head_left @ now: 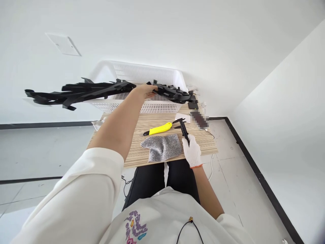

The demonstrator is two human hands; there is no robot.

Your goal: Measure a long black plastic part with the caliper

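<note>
My left hand, bare, is closed around the middle of a bundle of long black strips. The bundle lies across the white plastic basket and sticks out well past its left side. My right hand, in a white knitted glove with an orange cuff, grips a black caliper whose jaws point to the left. Left of the caliper lies a yellow utility knife. A crumpled grey cloth rests near the table's front edge, beside my gloved hand.
The small striped-top table stands against a white wall. On its right side are a blurred-out phone-like object with a cable, a white paper and a small black item. A cable hangs below the table.
</note>
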